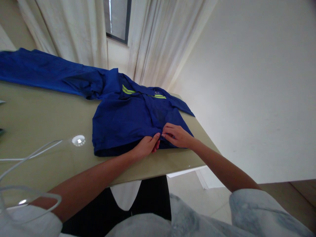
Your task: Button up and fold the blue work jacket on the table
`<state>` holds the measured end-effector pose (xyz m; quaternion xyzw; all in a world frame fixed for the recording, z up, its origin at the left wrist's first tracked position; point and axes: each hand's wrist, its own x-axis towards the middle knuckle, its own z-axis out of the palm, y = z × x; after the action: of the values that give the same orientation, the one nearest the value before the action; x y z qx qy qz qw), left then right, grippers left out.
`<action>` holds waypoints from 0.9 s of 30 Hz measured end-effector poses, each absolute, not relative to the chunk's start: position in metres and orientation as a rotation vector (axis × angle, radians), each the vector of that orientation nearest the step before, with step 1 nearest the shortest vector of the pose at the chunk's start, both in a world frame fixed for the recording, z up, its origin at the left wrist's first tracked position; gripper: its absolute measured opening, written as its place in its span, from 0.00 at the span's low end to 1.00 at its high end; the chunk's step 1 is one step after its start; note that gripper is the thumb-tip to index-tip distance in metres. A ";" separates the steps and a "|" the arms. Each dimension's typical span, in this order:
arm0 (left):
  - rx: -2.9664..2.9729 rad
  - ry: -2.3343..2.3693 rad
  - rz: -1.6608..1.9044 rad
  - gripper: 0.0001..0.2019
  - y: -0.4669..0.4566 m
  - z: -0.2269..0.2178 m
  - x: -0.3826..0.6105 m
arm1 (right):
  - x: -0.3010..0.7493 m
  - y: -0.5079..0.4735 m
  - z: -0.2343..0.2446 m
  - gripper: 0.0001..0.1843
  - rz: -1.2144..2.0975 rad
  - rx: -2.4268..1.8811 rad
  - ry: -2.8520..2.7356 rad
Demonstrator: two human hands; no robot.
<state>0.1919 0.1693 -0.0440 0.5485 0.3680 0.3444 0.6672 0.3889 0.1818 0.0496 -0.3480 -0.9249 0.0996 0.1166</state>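
Observation:
A blue work jacket (123,115) with yellow-green reflective strips lies spread on the table, its hem toward me. My left hand (149,144) pinches the hem near the front opening, thumb on top and fingers curled beneath. Right beside it, my right hand (176,134) has its thumb and fingertips closed on the jacket's front edge. The fingertips of both hands almost meet. Whatever small part of the fastening lies between them is too small to make out.
The glossy table (56,115) carries a white cable (37,153) at the left. Blue trousers or a long sleeve (49,70) stretch along the back left. Curtains (76,29) hang behind, and a white wall (247,82) stands close on the right.

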 end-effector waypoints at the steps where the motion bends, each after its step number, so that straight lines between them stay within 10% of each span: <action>1: 1.208 0.818 0.791 0.36 0.169 -0.044 0.192 | 0.388 0.181 0.047 0.12 0.253 -1.035 -2.684; 11: 0.930 0.654 0.671 0.16 0.161 -0.026 0.193 | 0.389 0.176 0.057 0.11 0.339 -1.045 -2.750; 27: 0.465 0.960 0.731 0.14 0.092 -0.016 0.204 | 0.379 0.158 0.036 0.11 0.352 -0.815 -2.852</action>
<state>0.2038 0.0921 -0.0163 0.2168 0.4473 0.3406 0.7981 0.3793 0.1578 0.0361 -0.2720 -0.9520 0.1176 0.0772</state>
